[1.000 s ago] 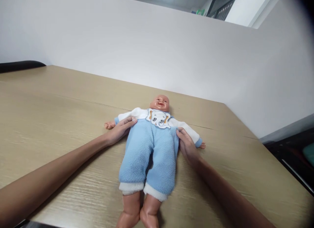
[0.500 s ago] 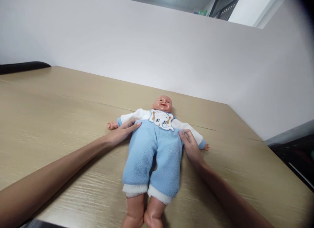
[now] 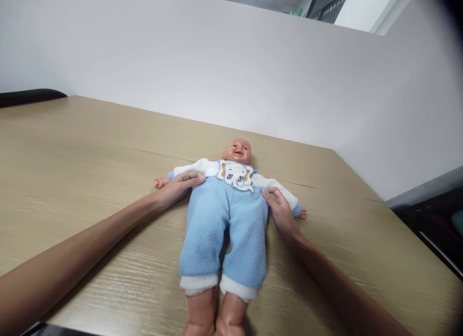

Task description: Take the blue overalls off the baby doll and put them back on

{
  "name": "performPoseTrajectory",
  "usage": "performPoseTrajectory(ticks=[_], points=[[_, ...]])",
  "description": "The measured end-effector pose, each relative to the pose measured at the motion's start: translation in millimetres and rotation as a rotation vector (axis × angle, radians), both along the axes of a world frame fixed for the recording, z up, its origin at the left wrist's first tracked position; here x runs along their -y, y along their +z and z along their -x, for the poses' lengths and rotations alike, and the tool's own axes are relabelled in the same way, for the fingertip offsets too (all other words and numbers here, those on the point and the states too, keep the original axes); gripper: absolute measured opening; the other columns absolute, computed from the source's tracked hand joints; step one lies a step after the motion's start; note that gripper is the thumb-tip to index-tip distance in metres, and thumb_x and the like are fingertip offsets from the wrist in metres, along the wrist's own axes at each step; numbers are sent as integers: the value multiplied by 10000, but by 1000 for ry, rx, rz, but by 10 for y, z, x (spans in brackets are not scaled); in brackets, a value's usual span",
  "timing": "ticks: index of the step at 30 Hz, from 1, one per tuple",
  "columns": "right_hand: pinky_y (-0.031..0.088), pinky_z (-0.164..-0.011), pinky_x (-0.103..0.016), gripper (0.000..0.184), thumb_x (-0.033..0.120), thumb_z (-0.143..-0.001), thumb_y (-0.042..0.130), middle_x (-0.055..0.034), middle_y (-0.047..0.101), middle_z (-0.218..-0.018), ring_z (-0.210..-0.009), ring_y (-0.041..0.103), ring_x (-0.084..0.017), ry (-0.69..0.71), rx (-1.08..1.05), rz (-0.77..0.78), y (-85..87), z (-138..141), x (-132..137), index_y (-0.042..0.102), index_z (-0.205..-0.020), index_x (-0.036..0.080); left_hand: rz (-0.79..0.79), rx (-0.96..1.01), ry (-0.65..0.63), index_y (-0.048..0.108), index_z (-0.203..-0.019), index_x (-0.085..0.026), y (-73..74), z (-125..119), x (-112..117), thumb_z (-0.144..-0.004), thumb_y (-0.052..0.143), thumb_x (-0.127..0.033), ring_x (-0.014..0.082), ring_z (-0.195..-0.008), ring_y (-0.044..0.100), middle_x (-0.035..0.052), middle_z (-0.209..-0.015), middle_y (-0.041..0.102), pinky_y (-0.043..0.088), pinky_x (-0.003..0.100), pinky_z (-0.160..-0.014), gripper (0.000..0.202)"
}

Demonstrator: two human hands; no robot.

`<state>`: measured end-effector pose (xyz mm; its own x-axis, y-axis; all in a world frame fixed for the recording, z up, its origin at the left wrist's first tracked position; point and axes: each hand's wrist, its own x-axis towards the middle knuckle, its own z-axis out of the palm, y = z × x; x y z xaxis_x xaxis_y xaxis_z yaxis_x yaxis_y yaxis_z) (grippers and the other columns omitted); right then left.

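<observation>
A baby doll [image 3: 237, 150] lies on its back on the wooden table, head away from me and arms spread. It wears a white top [image 3: 197, 167] with blue cuffs and an elephant face [image 3: 237, 175] on the chest. Light blue fleece trousers [image 3: 208, 230] with white fluffy hems cover it from the waist to below the knees. My left hand [image 3: 183, 184] is closed on the waistband at the left side, thumb on top. My right hand [image 3: 280, 208] pinches the waistband at the right side. The doll's feet run out of view at the bottom edge.
The wooden table [image 3: 90, 181] has a seam running across it behind the doll. A white partition [image 3: 217, 65] rises at its far edge. At the far left is a black curved object [image 3: 32, 97]; dark items [image 3: 430, 230] stand beyond the right edge.
The left hand's fingers have shifted slightly at the waistband, and its thumb lies flatter. The trouser legs look slightly straighter. The whole view has shifted a little.
</observation>
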<state>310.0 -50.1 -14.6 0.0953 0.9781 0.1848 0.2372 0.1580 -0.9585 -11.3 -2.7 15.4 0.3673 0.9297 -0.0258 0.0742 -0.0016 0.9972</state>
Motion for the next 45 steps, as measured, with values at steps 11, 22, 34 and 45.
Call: performPoseTrajectory(ticks=[11,22,34,45], points=[[474,-936,-489,137,347,-968,608,-124,683,-1060,-1031,615,-340,-280,941,-457,145,-599,170,616,-1017,219,-685,-753,160,638,-1012,-200,372,15,-34,-1023,493,-517,302,-1021,585,89,-1003,682,453,429,-898,349],[522,-808,-450,431,587,-765,837,-81,763,-923,-870,715,-323,-266,810,-258,170,-1065,182,702,-954,224,-1014,-662,-250,618,-1233,-158,602,-1178,-149,-970,688,-417,319,-1272,542,150,-1292,641,397,451,-1142,376],[605,-879,-285,530,500,-642,999,7,723,-984,-937,705,-179,-83,-475,138,287,-675,277,713,-1015,256,-987,-711,-440,633,-1287,-141,420,-1680,-437,-869,766,-294,310,-1117,663,138,-1226,714,487,406,-961,464],[541,-830,-353,418,648,-977,616,-39,698,-930,-828,634,-210,58,-358,105,36,-691,292,727,-1063,254,-800,-173,-216,645,-1189,-157,420,-1366,-383,-887,665,-283,264,-1073,682,94,-1172,743,526,390,-973,328]])
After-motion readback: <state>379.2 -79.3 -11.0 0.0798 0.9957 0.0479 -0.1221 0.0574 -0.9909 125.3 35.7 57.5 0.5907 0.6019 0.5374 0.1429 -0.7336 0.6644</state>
